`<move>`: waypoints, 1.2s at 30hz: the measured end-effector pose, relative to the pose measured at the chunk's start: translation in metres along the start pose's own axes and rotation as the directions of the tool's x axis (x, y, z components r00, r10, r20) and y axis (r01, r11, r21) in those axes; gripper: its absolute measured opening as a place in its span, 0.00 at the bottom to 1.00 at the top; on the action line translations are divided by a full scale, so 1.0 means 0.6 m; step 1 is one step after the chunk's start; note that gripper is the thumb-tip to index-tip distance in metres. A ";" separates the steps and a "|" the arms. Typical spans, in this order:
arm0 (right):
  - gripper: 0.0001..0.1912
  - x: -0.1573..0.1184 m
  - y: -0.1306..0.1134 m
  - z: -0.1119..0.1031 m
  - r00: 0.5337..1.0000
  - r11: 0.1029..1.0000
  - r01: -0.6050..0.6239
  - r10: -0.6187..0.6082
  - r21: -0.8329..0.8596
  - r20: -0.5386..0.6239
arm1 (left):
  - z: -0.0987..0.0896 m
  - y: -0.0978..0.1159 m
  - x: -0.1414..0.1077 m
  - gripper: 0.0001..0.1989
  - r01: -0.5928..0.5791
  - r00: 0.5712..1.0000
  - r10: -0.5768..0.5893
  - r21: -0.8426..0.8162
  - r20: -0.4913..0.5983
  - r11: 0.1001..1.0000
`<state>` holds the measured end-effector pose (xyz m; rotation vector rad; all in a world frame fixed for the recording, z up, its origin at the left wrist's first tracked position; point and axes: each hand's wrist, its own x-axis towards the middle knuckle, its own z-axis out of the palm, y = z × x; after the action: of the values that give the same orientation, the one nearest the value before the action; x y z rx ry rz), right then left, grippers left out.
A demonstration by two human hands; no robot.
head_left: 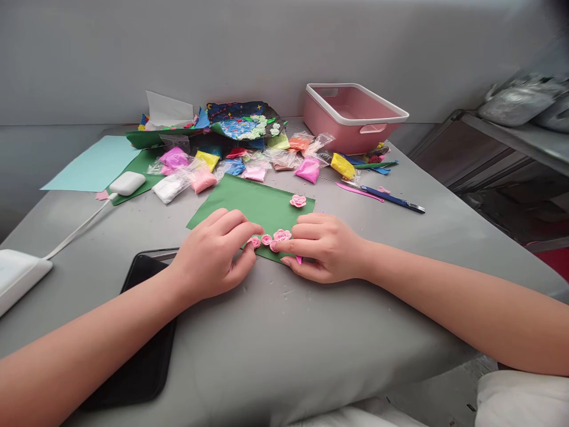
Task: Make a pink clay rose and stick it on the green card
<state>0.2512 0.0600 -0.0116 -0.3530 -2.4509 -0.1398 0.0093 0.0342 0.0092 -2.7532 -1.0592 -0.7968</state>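
Observation:
A green sheet of paper (249, 204) lies under both hands, with pink clay roses on it. My left hand (217, 252) pinches a small clay rose (255, 242) between thumb and index finger at the sheet's near edge. Beside it sits another small rose (267, 239). My right hand (326, 248) is curled, its index fingertip touching a third small rose (273, 245) just below a larger pink flower (282, 235). A bright pink, thin tool (299, 259) pokes out from the right hand's fingers, mostly hidden. Another pink flower (298, 201) lies at the sheet's far right corner.
Several bags of coloured clay (308, 169) lie behind the sheet. A pink basket (351, 127) stands at the back. Right of the sheet are a blue-handled cutter (393, 198) and a pink tool (358, 190). A black phone (146, 356) lies under my left forearm, near a white charger (127, 184).

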 end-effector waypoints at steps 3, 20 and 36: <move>0.07 0.000 0.000 0.000 1.000 1.000 -0.016 0.016 0.013 -0.002 | 0.001 0.000 0.000 0.13 0.030 0.999 -0.030 -0.008 0.016 1.000; 0.07 0.001 -0.002 -0.003 0.998 0.997 -0.053 0.055 0.062 -0.030 | -0.002 0.001 0.000 0.18 0.168 0.975 -0.175 0.064 0.134 0.984; 0.08 -0.001 -0.004 0.003 0.993 0.980 -0.110 0.114 0.163 -0.014 | -0.006 0.002 0.002 0.10 -0.180 0.984 0.180 -0.026 -0.015 0.983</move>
<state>0.2502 0.0579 -0.0134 -0.4135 -2.3935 0.1027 0.0094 0.0330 0.0130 -2.8110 -0.7877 -0.8071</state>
